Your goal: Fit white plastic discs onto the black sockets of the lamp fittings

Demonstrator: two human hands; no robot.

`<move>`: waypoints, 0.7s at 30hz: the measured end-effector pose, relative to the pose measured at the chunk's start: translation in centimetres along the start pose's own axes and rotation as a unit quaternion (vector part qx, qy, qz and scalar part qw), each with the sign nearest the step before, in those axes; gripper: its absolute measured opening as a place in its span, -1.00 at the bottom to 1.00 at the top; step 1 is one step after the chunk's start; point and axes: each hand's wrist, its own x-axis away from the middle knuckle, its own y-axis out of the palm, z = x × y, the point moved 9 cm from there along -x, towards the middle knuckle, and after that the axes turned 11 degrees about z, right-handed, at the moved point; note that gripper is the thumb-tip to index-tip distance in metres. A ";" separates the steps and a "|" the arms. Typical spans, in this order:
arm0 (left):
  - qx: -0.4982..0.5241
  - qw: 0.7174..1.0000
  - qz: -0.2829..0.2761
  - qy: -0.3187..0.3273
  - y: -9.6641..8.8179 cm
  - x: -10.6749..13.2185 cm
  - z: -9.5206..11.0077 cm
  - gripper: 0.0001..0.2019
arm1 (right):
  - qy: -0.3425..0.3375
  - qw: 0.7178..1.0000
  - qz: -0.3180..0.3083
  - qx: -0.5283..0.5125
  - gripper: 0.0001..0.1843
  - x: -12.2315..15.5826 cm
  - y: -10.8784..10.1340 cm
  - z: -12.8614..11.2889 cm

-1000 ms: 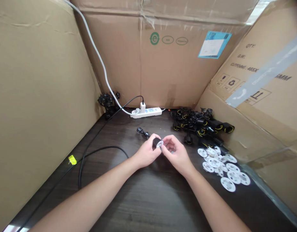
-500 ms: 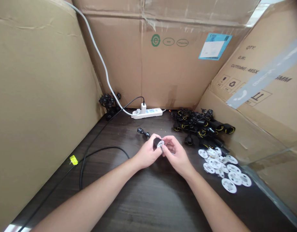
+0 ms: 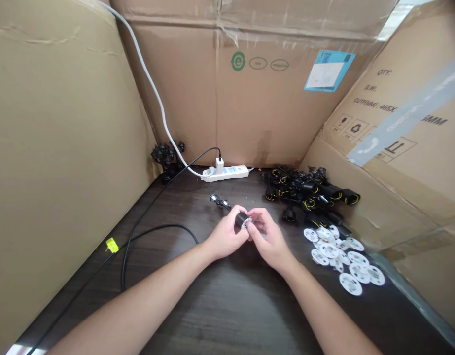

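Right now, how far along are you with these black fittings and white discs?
Early, it seems. Possibly done: a small cluster of black fittings in the far left corner, though I can't tell if they're finished. In hand: the left hand and right hand hold a black fitting with a white disc at its end. Left: a larger pile of yellow-wired black fittings and many loose white labelled discs.

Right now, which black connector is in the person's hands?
The black cylindrical connector between the left hand and right hand, with a white disc at its end; the heap's connectors lie untouched on the table.
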 end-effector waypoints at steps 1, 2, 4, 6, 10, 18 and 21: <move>-0.010 1.000 -0.002 0.007 0.0 0.0 0.1 -0.76 | -0.001 1.000 0.003 0.004 -0.82 0.0 -0.1 0.0; -0.019 1.000 -0.004 0.012 0.0 0.1 0.1 -0.76 | -0.001 1.000 0.010 0.009 -0.83 -0.1 -0.3 0.0; -0.039 0.999 -0.003 0.017 -0.1 0.1 -0.1 -0.74 | 0.002 0.999 0.029 0.025 -0.83 -0.2 -0.7 0.0; -0.057 0.998 0.001 0.016 -0.2 0.1 -0.4 -0.73 | 0.002 0.998 0.051 0.047 -0.84 -0.3 -1.1 -0.2; -0.073 0.997 0.001 0.022 -0.1 0.1 -0.7 -0.75 | -0.007 0.993 0.074 0.088 -0.86 -0.5 -1.7 -0.7; -0.067 0.997 -0.024 0.033 0.5 0.3 -0.2 -0.76 | 0.047 0.996 -0.010 0.074 -0.63 -0.5 -0.5 0.5; -0.048 0.997 -0.036 0.038 0.6 0.4 0.2 -0.79 | 0.064 0.996 -0.043 0.045 -0.63 -0.4 -0.2 0.9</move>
